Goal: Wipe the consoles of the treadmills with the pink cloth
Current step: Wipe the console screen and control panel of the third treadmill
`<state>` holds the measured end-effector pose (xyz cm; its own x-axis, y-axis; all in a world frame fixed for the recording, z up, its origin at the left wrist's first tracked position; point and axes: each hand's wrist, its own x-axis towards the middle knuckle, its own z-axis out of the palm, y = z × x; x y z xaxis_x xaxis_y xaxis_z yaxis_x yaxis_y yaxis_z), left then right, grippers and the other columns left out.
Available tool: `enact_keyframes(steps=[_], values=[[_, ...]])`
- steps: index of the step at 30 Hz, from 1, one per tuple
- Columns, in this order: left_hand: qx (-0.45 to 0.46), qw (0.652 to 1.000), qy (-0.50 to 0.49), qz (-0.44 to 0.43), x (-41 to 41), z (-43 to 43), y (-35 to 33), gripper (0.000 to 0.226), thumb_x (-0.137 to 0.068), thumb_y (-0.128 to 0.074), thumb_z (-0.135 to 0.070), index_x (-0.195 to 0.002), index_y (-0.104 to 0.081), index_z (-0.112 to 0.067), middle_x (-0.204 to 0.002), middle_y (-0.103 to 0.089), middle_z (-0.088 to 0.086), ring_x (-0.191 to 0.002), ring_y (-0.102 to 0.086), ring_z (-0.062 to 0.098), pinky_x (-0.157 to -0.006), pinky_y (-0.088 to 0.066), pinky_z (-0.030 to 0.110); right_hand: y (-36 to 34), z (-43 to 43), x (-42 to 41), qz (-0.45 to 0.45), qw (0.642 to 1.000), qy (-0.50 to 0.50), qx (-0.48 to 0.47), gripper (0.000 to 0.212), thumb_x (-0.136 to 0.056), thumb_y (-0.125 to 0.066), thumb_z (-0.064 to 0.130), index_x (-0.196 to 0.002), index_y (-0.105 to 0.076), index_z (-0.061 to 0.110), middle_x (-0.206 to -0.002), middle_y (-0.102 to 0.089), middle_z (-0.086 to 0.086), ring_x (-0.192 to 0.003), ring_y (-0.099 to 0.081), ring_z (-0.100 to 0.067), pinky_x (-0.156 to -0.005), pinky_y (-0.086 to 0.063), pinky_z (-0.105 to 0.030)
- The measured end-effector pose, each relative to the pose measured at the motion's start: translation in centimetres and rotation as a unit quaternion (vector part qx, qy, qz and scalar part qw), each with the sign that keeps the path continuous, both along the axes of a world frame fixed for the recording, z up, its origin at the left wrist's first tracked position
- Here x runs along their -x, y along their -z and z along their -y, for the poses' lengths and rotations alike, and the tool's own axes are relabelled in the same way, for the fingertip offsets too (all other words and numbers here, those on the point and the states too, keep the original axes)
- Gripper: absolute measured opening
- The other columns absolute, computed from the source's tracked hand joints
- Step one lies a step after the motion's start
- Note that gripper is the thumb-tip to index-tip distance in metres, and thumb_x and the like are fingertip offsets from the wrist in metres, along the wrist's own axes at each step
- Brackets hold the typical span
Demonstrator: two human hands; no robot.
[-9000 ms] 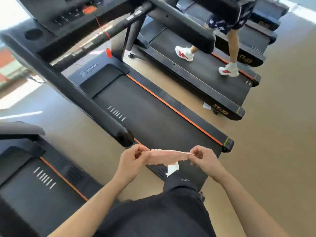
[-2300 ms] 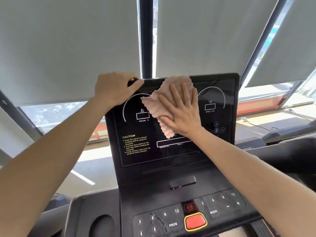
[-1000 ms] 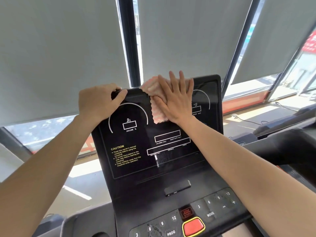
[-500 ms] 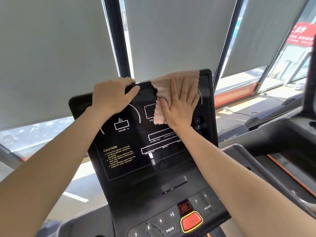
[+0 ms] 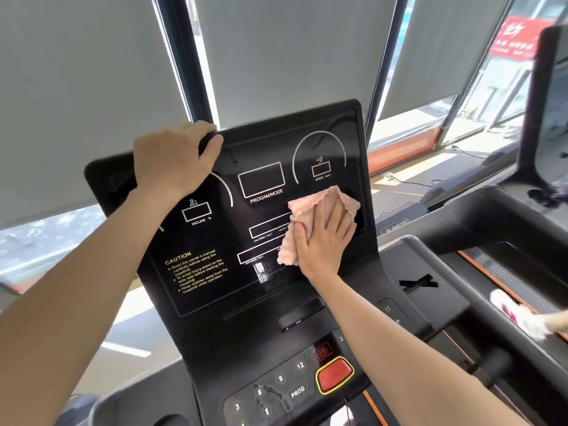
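Judged under way, well short of completion. Found the pink cloth [image 5: 310, 207] bunched against the lower right of the console [image 5: 215, 290] display face, just below the speed dial marking and over the right ends of the readout boxes. Noted a pale streaky patch [image 5: 261, 269] just beside the cloth's lower edge, possibly moisture, possibly a reflection; cannot settle which from this view. Noted also mottled marks on the keypad [image 5: 276, 395] below, around the number keys left of the red stop button [image 5: 335, 375]; taken as a sign of that section not yet wiped. Assessed the left half of the display face, with incline marking and caution text, as unconfirmed either way. Sighted a second console [image 5: 553, 133] at the far right edge, belonging to a neighbouring treadmill, well apart from both hands and presumed outstanding. Recorded the right hand [image 5: 325, 241] laid flat, fingers straight and close together, palm pressing the cloth to the panel, gripping nothing. Recorded the left hand [image 5: 175, 161] curled over the top edge of the console toward its left corner, fingers hooked behind, thumb resting on the front rim, apparently bracing the panel against the wiping pressure.
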<state>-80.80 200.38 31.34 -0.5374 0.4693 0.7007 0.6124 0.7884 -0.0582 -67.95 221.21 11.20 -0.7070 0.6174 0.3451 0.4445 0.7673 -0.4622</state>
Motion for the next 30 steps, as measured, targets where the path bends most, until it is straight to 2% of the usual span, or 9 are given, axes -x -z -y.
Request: enact_keyframes(steps=[2,4,7,9,14,19,23,25,30], values=[[0.001,1.0,0.003,0.0,0.0,0.0,0.1,0.042,-0.105,-0.04,-0.048,-0.127,-0.067,-0.024,-0.102,-0.075,0.006,-0.083,-0.068,0.036,-0.065,-0.037,0.035,0.7,-0.1,-0.3,0.016,1.0,0.014,0.017,0.09,-0.091,0.008,0.076,-0.164,0.0,0.024,-0.171,0.005,-0.012,-0.155,0.002,-0.042,-0.125,-0.002,-0.06],[0.0,1.0,0.008,-0.001,-0.1,0.0,0.0,0.041,-0.106,-0.041,-0.047,-0.126,-0.067,-0.023,-0.101,-0.075,0.006,-0.082,-0.068,0.036,-0.065,-0.037,0.035,0.9,0.0,-0.3,0.014,0.999,0.03,0.034,0.089,-0.092,0.008,0.075,-0.163,0.003,0.023,-0.17,0.003,-0.015,-0.156,0.003,-0.041,-0.125,-0.003,-0.059],[-0.007,1.0,0.014,-0.008,-0.1,0.1,0.1,0.039,-0.106,-0.042,-0.046,-0.125,-0.068,-0.024,-0.1,-0.075,0.005,-0.084,-0.068,0.035,-0.064,-0.036,0.034,-0.3,0.1,0.3,-0.034,0.995,0.06,0.076,0.082,-0.095,-0.007,0.072,-0.152,0.034,0.03,-0.169,0.002,-0.019,-0.156,0.005,-0.04,-0.125,-0.003,-0.058],[-0.009,1.0,0.014,-0.009,0.0,0.1,0.1,0.039,-0.106,-0.042,-0.046,-0.124,-0.068,-0.025,-0.1,-0.076,0.005,-0.084,-0.068,0.035,-0.064,-0.037,0.034,-2.0,-0.3,1.2,-0.049,0.991,0.078,0.098,0.085,-0.093,-0.01,0.073,-0.148,0.04,0.032,-0.169,0.005,-0.019,-0.156,0.006,-0.04,-0.125,-0.001,-0.058],[-0.019,1.0,0.008,-0.006,0.3,0.0,0.3,0.039,-0.105,-0.041,-0.048,-0.121,-0.07,-0.026,-0.096,-0.076,0.003,-0.079,-0.068,0.033,-0.061,-0.041,0.034,-7.7,-2.0,5.0,-0.062,0.988,0.099,0.105,0.092,-0.094,-0.012,0.077,-0.159,0.02,0.019,-0.169,0.011,-0.018,-0.156,0.009,-0.04,-0.125,0.0,-0.059],[-0.017,1.0,0.0,-0.004,0.2,0.0,0.2,0.039,-0.105,-0.043,-0.048,-0.12,-0.07,-0.026,-0.096,-0.075,0.002,-0.078,-0.068,0.033,-0.06,-0.04,0.033,-13.9,-3.1,8.1,-0.07,0.988,0.088,0.109,0.096,-0.093,-0.019,0.08,-0.158,0.018,0.02,-0.167,0.016,-0.023,-0.154,0.012,-0.046,-0.124,0.005,-0.061],[-0.013,1.0,-0.005,-0.002,0.1,0.0,0.1,0.04,-0.104,-0.042,-0.05,-0.12,-0.07,-0.027,-0.098,-0.075,0.001,-0.08,-0.069,0.033,-0.06,-0.043,0.034,-16.7,-4.9,10.3,-0.094,0.988,0.081,0.091,0.082,-0.088,-0.015,0.085,-0.158,-0.012,0.043,-0.169,0.006,-0.019,-0.153,0.003,-0.05,-0.121,0.003,-0.067],[-0.013,1.0,-0.005,-0.002,0.1,0.0,0.1,0.04,-0.104,-0.043,-0.05,-0.12,-0.07,-0.027,-0.097,-0.076,0.001,-0.08,-0.069,0.033,-0.059,-0.042,0.033,-17.4,-6.0,10.7,-0.098,0.99,0.069,0.078,0.076,-0.09,-0.017,0.083,-0.155,-0.02,0.045,-0.169,-0.001,-0.016,-0.153,-0.004,-0.049,-0.12,-0.002,-0.069],[-0.017,1.0,-0.001,0.005,0.0,-0.1,-0.1,0.038,-0.103,-0.045,-0.05,-0.118,-0.071,-0.026,-0.096,-0.076,0.001,-0.078,-0.069,0.034,-0.06,-0.045,0.034,-16.4,-7.6,10.0,-0.128,0.987,0.07,0.066,0.078,-0.091,-0.015,0.081,-0.159,-0.011,0.043,-0.168,-0.012,-0.009,-0.152,-0.019,-0.038,-0.12,-0.018,-0.063]])
